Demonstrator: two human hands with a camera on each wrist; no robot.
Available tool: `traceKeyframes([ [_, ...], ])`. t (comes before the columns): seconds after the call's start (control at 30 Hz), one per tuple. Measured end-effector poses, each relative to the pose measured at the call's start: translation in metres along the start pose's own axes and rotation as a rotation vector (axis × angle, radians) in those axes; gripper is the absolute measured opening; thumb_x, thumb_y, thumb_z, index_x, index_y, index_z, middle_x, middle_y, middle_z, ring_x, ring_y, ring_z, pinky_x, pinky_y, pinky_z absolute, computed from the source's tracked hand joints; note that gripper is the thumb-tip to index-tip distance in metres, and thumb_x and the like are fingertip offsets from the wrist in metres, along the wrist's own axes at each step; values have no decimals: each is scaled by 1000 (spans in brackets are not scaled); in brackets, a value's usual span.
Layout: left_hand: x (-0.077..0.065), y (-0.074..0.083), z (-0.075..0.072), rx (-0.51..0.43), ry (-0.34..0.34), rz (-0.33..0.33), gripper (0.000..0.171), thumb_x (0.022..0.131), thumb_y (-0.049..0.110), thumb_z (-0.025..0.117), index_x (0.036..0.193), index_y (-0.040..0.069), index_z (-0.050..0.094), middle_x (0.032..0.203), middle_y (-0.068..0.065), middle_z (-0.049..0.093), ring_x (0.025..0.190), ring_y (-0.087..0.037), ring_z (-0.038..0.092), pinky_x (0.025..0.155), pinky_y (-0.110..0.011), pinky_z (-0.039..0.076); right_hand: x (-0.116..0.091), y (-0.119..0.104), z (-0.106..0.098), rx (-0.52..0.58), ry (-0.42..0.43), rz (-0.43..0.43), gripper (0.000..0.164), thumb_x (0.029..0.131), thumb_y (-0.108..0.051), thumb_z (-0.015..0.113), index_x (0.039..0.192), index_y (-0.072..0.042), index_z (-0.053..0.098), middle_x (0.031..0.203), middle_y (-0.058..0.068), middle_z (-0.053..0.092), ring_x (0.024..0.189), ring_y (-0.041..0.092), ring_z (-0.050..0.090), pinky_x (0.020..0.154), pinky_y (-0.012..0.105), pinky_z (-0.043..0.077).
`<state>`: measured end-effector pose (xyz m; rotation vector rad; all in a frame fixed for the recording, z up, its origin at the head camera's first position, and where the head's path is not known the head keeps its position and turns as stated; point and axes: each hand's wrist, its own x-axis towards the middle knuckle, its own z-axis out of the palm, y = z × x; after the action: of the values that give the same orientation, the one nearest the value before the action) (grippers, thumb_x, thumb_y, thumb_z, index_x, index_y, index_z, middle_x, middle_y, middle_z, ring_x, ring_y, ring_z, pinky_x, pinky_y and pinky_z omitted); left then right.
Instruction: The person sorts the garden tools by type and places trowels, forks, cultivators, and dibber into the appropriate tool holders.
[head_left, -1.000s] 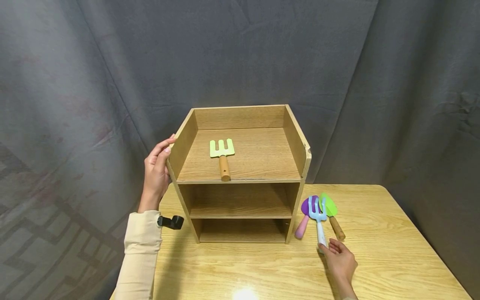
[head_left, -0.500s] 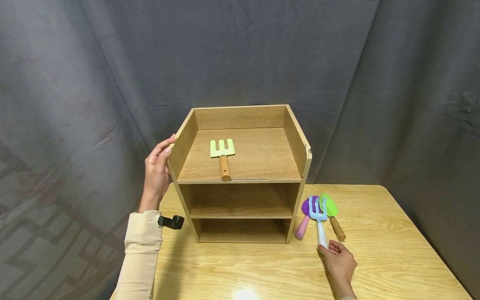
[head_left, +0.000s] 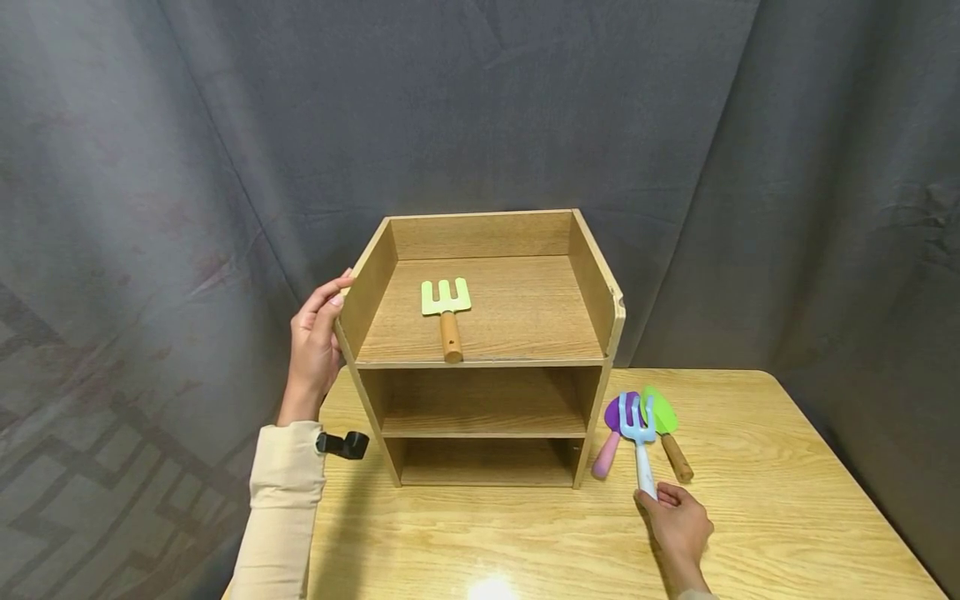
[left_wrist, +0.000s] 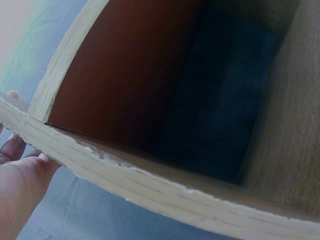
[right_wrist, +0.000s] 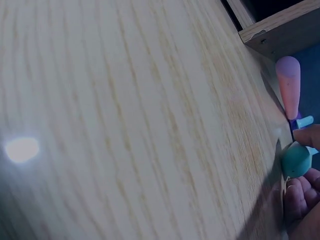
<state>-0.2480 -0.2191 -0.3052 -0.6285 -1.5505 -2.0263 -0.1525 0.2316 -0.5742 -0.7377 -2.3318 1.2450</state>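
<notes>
At the left side panel of a small wooden shelf unit [head_left: 525,312], my left hand [head_left: 313,346] grips the edge, fingertips reaching its top and thumb against the outer face. The left wrist view shows this hand [left_wrist: 25,187] partly hidden behind the panel. My right hand [head_left: 678,529] pinches the handle end of a light blue hand fork [head_left: 637,429] between thumb and fingers. Its tines overlap a purple trowel with a pink handle [head_left: 606,454] and a green trowel [head_left: 662,414] with a wooden handle. The fork's rounded handle end [right_wrist: 296,161] appears teal in the right wrist view.
On the unit's top tier lies a yellow-green hand fork [head_left: 450,333] with a wooden handle, tines toward the back. Two lower compartments face forward. The unit stands on a light wooden table [head_left: 780,500], with a grey curtain [head_left: 480,100] behind and at the sides.
</notes>
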Motion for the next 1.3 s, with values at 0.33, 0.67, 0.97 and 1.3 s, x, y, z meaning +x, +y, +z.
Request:
traceKeyframes([
  [0.33,0,-1,1,-8,-5,9,25,98,6,49,114,3,68,141,-29,42,134,-28,40,95,-32,43,-1,-2,-2,-18,-18,-1,38,73,-18,83,96,8,68,79,14,71,66,22,65,62,35,44],
  [0.67,0,-2,0,-12,-4,8,26,98,5,48,114,3,68,141,-30,41,134,-28,40,95,-32,42,0,-3,-2,-15,-17,17,36,73,-16,81,96,8,68,77,13,71,68,25,64,69,46,41],
  [0.97,0,-1,0,3,2,-8,25,98,7,50,114,4,68,142,-27,43,133,-28,41,96,-33,42,0,-3,-1,-33,35,24,33,72,-17,80,97,4,71,80,12,71,63,14,61,59,32,42],
  [1.3,0,-1,0,8,0,-1,25,98,7,49,114,5,68,142,-28,43,133,-28,41,97,-33,42,-1,-4,-2,2,47,36,32,75,-18,79,100,1,72,85,13,72,64,8,61,55,17,37],
])
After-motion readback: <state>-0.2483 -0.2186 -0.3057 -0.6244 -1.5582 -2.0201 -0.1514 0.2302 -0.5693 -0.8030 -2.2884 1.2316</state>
